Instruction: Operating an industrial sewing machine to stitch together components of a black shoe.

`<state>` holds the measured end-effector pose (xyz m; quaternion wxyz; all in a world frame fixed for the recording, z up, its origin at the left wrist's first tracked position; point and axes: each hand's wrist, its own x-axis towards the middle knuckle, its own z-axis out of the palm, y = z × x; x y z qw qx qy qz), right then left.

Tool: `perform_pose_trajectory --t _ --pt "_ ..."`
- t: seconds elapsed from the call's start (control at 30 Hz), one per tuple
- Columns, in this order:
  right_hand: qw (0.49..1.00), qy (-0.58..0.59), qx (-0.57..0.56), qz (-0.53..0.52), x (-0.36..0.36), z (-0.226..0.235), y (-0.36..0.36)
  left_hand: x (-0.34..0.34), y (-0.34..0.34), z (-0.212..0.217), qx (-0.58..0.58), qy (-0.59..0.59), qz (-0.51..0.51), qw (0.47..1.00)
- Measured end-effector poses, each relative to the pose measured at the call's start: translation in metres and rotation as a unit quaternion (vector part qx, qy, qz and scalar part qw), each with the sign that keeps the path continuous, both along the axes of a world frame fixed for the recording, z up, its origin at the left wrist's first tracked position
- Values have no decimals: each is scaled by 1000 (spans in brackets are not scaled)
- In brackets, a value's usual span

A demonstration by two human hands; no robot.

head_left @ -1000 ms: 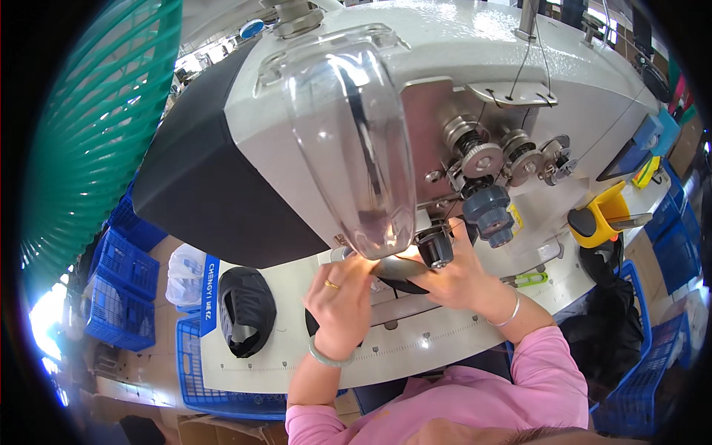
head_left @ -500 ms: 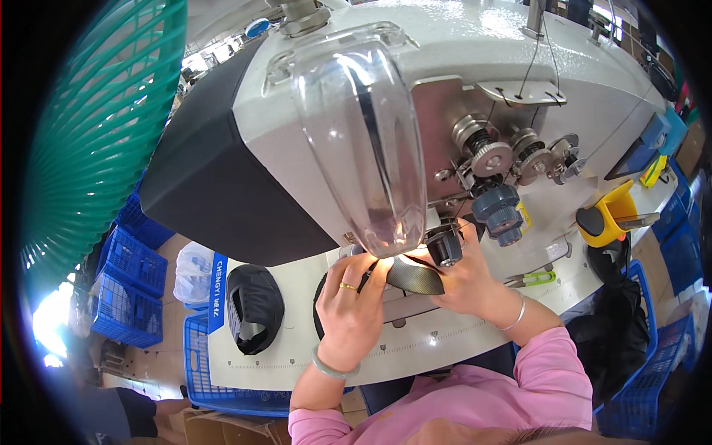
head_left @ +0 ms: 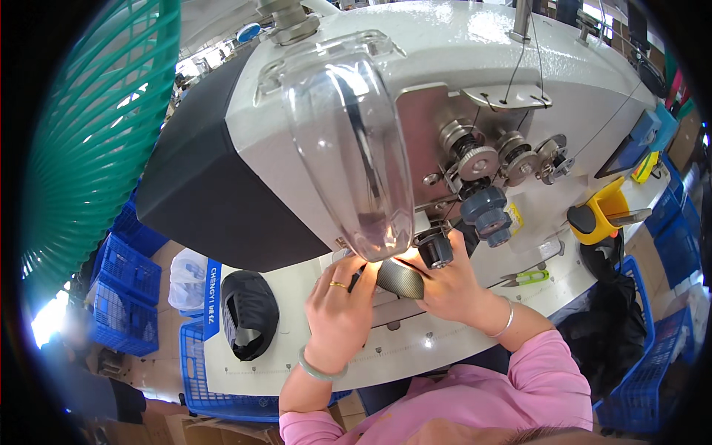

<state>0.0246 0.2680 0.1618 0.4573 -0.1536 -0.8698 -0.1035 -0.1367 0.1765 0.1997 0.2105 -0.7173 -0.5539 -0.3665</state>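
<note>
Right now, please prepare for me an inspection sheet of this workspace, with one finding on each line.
Surface: pale table, measuring scale along its near edge.
Job's things: dark textured piece below the sewing machine.
Clutter: black shoe upper, green-handled snips, yellow holder.
Grippers: left hand and right hand, bare, at the piece; grip partly hidden.
Cables: none made out; thin threads on the machine.
Surroundings: blue crates left and right; green slatted cover upper left.

held piece [head_left: 401, 280]: gold-grey, fine mesh pattern; black shoe upper [head_left: 257, 297] by left edge of off-white tabletop [head_left: 304, 326]; green-handled snips [head_left: 532, 277] (sleeves [head_left: 549, 363] pink)
</note>
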Motion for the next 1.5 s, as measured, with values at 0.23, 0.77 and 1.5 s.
perform_pose_trajectory --t 0.23,0.77,1.5 --pt "997 -24 -69 19 0 4 -2 -4 13 -15 37 -186 -6 982" --pt "993 -25 -112 35 8 7 -14 -9 1 3 -13 33 -36 999" --pt "994 -2 -99 -52 -7 5 -27 -16 2 11 -48 39 -49 997"
